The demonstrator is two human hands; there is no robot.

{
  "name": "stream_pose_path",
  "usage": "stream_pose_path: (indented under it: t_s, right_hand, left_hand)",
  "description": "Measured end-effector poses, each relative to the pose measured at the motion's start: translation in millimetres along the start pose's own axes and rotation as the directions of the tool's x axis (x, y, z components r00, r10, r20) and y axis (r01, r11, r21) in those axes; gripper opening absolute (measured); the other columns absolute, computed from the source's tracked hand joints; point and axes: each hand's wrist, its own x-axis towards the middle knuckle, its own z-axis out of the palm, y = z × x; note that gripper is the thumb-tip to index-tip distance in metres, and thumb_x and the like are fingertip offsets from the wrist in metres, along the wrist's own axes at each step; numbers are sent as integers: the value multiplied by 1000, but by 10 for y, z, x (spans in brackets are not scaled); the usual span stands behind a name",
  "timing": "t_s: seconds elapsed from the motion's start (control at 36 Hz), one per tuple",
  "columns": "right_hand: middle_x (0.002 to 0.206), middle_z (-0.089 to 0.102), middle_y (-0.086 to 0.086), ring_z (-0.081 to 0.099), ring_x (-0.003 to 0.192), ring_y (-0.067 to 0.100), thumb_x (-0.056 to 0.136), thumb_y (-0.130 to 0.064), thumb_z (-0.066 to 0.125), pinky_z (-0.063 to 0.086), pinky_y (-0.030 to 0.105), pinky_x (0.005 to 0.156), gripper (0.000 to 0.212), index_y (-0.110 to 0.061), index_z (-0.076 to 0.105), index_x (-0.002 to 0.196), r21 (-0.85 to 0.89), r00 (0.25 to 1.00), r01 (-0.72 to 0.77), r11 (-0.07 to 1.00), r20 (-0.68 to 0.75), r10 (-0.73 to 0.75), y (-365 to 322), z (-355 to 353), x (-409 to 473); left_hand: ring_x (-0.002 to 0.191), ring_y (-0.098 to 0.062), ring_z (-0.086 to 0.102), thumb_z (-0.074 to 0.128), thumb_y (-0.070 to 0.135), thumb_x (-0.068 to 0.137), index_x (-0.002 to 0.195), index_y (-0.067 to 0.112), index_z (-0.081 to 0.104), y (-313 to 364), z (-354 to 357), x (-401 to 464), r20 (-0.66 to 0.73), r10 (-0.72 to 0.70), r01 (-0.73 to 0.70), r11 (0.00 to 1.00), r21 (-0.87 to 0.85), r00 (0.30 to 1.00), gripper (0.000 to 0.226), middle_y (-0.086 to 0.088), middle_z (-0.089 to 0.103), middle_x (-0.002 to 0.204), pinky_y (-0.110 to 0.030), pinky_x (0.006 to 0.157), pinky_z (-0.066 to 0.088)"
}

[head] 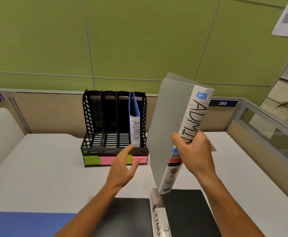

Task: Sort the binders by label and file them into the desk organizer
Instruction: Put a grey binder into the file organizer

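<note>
So in the head view, a grey binder (165, 127) marked ADMIN on its spine is gripped by the right hand (193, 152), fingers and thumb wrapped round the lower spine. It's held up off the white desk (42, 170), tilted with its top toward 1 o'clock, just beside the black desk organizer (113, 127) on the 3 o'clock side.

The organizer is parked at 12 o'clock from the hands, against the partition. A blue binder (134, 117), also labelled ADMIN, is stood upright in the rightmost slot. Green and pink sticky labels (105, 160) are seen along the front edge, writing too blurred to read.

The left hand (123, 165) is held out with fingers spread and relaxed, nothing in it, fingertips right by the organizer's front; contact can't be told.

Down at 6 o'clock, two black binders (186, 212) are lying flat on the desk, and another blue folder (30, 224) at 7 o'clock.
</note>
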Motion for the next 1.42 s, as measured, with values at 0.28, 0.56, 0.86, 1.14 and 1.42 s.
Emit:
stream_pose_path:
  t_s: [0.28,0.56,0.86,1.14,1.42]
  right_hand:
    - [78,62,-28,62,68,-5,82,-28,66,44,7,47,18,-33,50,85,-58,993,94,994,-60,-97,-36,365,407]
    - [87,65,-28,64,77,-5,83,-30,71,47,7,55,19,-35,54,92,-17,993,101,995,-51,-102,275,766,755]
    - [87,62,-16,63,81,-9,88,-28,70,50,8,59,38,-14,56,120,34,998,70,997,4,-70,621,1175,1135]
    - [108,63,-15,62,100,-9,92,-28,69,54,9,68,50,-16,50,137,93,1000,15,996,-7,-15,860,1497,1180]
    - [117,61,-5,58,100,-16,95,-29,67,51,6,69,56,-15,44,143,99,998,9,995,-58,-3,894,1655,1259]
  left_hand:
    - [149,-22,26,69,50,87,157,17,21,-628,197,710,273,-133,69,970,232,953,91,-3,30,161,-35,120,24]
    - [136,-30,46,78,61,73,156,19,12,-714,467,1139,324,-255,169,948,269,911,113,-4,48,150,-50,109,45]
    - [138,-33,46,70,60,81,157,7,-13,-841,661,1066,294,-270,65,827,558,917,123,-11,51,148,-48,123,24]
    - [140,-27,42,83,39,75,157,11,4,-758,590,1045,267,-243,104,890,444,933,117,-8,28,159,-46,117,37]
    - [140,-25,41,86,39,71,155,11,8,-793,611,1059,262,-230,87,882,463,937,117,-6,30,158,-46,118,35]
